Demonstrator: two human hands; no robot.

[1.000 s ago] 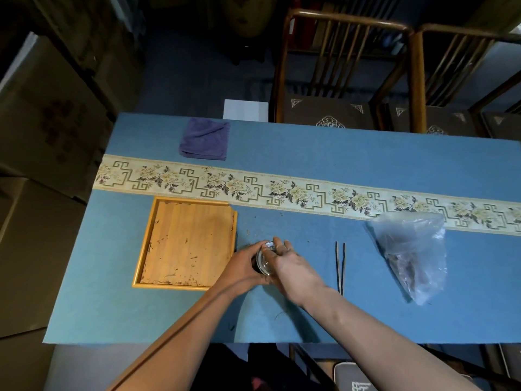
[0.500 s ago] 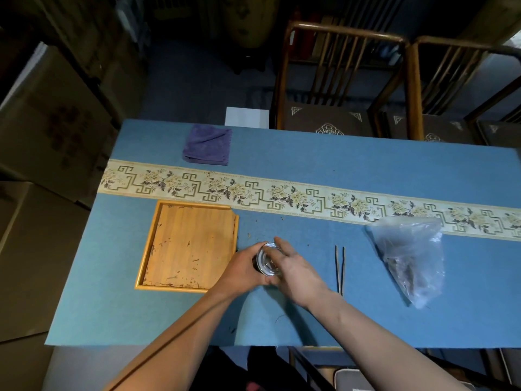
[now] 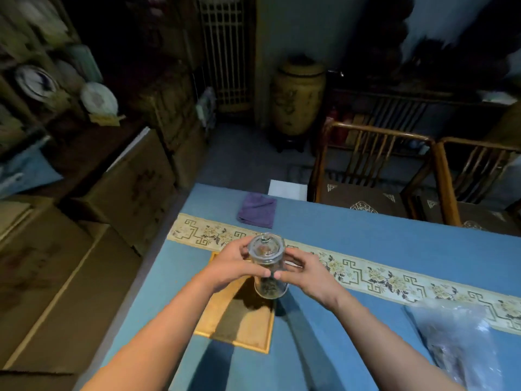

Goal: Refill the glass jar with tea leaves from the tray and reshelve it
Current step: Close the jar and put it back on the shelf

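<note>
A clear glass jar (image 3: 267, 266) with a knobbed glass lid on top and dark tea leaves in its bottom is held up in the air above the blue table. My left hand (image 3: 229, 266) grips its left side and my right hand (image 3: 306, 270) grips its right side, fingers curled round the glass. Below the jar lies the flat wooden tray (image 3: 239, 325), partly in the shadow of my arms, with only a few crumbs on it.
A purple cloth (image 3: 257, 210) lies at the table's far edge. A clear plastic bag (image 3: 462, 342) with leaves sits at the right. Two wooden chairs (image 3: 369, 170) stand behind the table. Cardboard boxes (image 3: 132, 187) and a shelf with plates (image 3: 36, 83) fill the left.
Both hands have lifted the lidded jar off the table into the air. The view has swung up and to the left, bringing the boxes and shelf into sight.
</note>
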